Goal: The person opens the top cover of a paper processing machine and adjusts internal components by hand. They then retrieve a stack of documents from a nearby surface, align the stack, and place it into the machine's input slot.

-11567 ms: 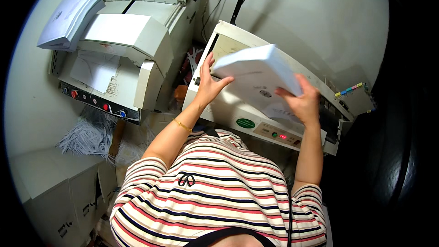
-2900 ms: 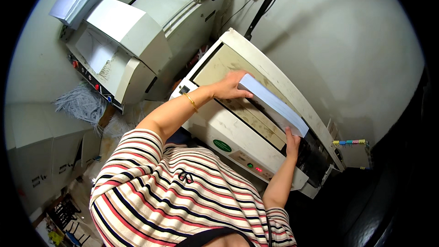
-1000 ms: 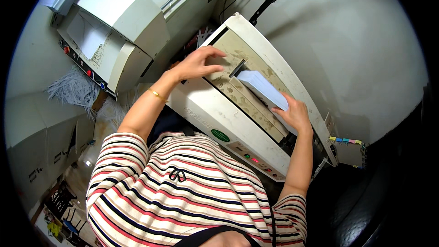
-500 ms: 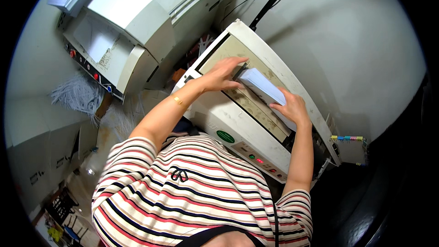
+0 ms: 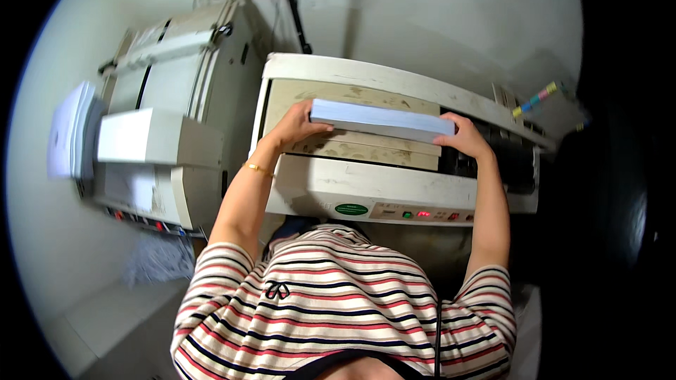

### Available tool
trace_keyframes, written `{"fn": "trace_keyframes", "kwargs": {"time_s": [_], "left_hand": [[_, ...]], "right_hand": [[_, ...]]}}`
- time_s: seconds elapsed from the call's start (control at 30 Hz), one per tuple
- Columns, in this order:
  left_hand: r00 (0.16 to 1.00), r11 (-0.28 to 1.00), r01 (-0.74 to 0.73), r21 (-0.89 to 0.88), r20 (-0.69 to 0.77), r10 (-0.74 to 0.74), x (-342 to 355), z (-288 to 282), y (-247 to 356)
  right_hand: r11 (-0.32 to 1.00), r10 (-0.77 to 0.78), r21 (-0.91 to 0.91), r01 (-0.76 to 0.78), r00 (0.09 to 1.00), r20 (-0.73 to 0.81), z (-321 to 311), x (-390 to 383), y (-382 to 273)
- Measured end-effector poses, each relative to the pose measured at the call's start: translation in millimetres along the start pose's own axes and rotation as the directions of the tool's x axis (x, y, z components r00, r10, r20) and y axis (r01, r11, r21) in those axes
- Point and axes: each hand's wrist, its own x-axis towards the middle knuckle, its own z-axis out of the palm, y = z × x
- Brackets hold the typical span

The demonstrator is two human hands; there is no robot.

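Note:
A thick block of white paper (image 5: 380, 119) stands on its long edge in the slot of a white book-binding machine (image 5: 394, 179). At the block's left end, my left hand (image 5: 296, 127) is closed on it, fingers behind and thumb in front. My right hand (image 5: 465, 138) grips the other end in the same way. Beneath and around the block lies the machine's beige, glue-stained top plate (image 5: 282, 98). The fingers behind the paper are partly hidden.
To the left stands a grey paper cutter (image 5: 162, 137) with a stack of paper (image 5: 69, 134) beside it. Paper shreds (image 5: 162, 260) gather below the cutter. A lit control panel (image 5: 422, 214) runs along the front, and coloured tabs (image 5: 536, 98) show at right. A black lamp arm (image 5: 296, 14) rises behind.
My left hand, earlier spread near the block's left end, now holds that end. The right hand keeps its grip. The whole view has turned, so the machine now lies nearly level.

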Motion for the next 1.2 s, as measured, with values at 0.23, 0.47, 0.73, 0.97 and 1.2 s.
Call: {"fn": "trace_keyframes", "kwargs": {"time_s": [0.23, 0.47, 0.73, 0.97, 1.2], "left_hand": [[1.000, 0.997, -0.029, 0.078, 0.014, 0.028, -7.0, -6.7, -17.8], [0.999, 0.999, -0.041, -0.002, -0.027, 0.041, -4.9, 12.3, -14.5], [0.999, 1.000, -0.004, 0.017, 0.032, 0.004, -8.5, 11.1, -33.3], [0.990, 0.985, -0.142, 0.102, 0.004, 0.142, -1.8, 11.8, -31.9], [0.998, 0.996, -0.066, -0.065, -0.025, 0.065, -7.8, 2.9, -26.9]], "right_hand": [[0.794, -0.029, 0.566, 0.221, 0.944, -0.328, 70.8, -0.8, 52.7], [0.937, -0.101, 0.232, 0.262, 0.836, -0.540, 91.3, -13.4, 51.9], [0.988, -0.027, 0.107, 0.107, 0.822, -0.568, 102.8, -15.5, 52.6], [0.981, -0.032, 0.146, 0.130, 0.843, -0.537, 91.7, -16.0, 53.6], [0.981, -0.185, -0.078, 0.179, 0.980, -0.073, -3.8, -0.1, -17.7]]}}
